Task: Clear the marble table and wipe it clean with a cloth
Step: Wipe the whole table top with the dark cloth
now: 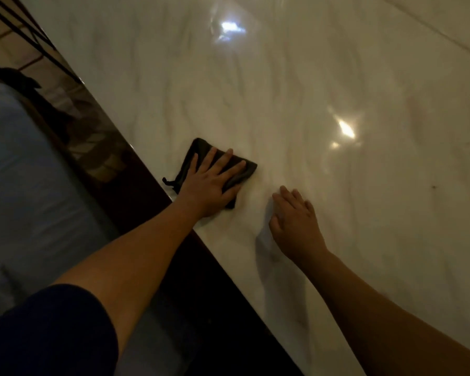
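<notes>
Marble table (310,90), left hand (210,184) flat on cloth (201,145).

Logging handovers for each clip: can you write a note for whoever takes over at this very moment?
Left hand: flat, fingers straight, pressing the dark folded cloth onto the white veined marble table, close to its near edge.
Right hand: rests on bare marble beside the cloth without touching it, fingers relaxed, holding nothing.
Done: the cloth is down on the table in wiping position.
Left: wipe across the rest of the surface, including a small dark speck farther right. How much is wiped so far cannot be told.
</notes>
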